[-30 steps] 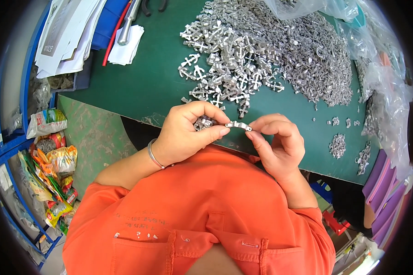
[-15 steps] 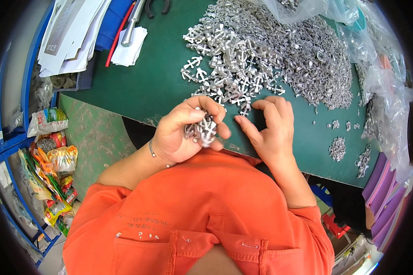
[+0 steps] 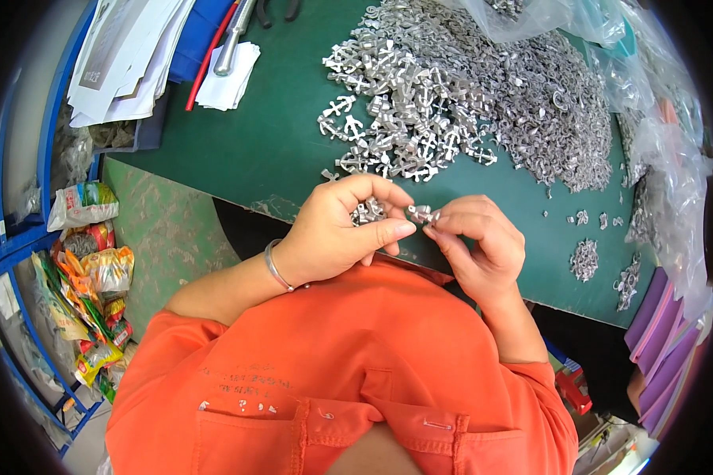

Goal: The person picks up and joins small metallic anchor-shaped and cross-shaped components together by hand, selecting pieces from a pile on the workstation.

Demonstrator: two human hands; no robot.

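Since the earlier frame the hands dropped toward the table edge and the right hand (image 3: 479, 249) took one metal piece (image 3: 421, 213), pinched at its fingertips. The left hand (image 3: 341, 233) was curled shut on a clump of pieces (image 3: 367, 211), just beside it. Beyond lay the anchor pile (image 3: 420, 119) on the green table (image 3: 254, 142), with plastic bags (image 3: 657, 158) to the right.

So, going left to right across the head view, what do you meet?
Snack packets → stack of papers → left hand → right hand → small heap of metal bits → clear plastic bags.
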